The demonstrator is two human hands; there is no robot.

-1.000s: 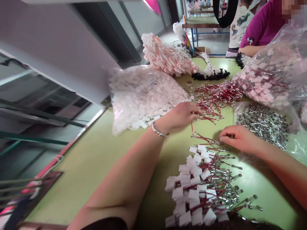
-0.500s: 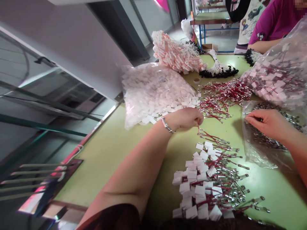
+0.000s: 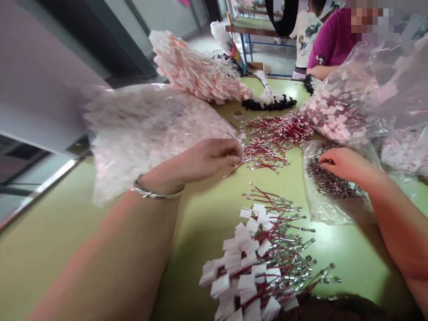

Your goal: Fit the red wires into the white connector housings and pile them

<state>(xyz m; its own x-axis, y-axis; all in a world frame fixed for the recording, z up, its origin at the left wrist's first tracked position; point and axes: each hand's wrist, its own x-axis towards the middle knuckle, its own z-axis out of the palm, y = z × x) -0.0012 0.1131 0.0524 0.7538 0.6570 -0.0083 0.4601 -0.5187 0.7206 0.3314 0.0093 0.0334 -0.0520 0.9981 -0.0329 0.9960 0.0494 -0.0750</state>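
My left hand, with a bracelet at the wrist, is pinched at the near left edge of a loose pile of red wires with metal ends. A short red wire sticks out below its fingertips. My right hand hovers over an open clear bag of small metallic pieces. Its thumb and fingers are curled together, and whatever lies between them is too small to make out. Nearer to me lie red wires with white tags at one end and glass-and-metal tubes at the other.
A large clear bag of white pieces lies to the left. Behind it are bundled pinkish-white tubes and white cables with black ends. Another full bag stands at right. A person in a purple top sits across the table.
The view has swung left to right, shifting the scene leftward. My left hand has moved away from the tagged wires, back beside the loose red pile. My right hand now sits further over the metallic pieces.
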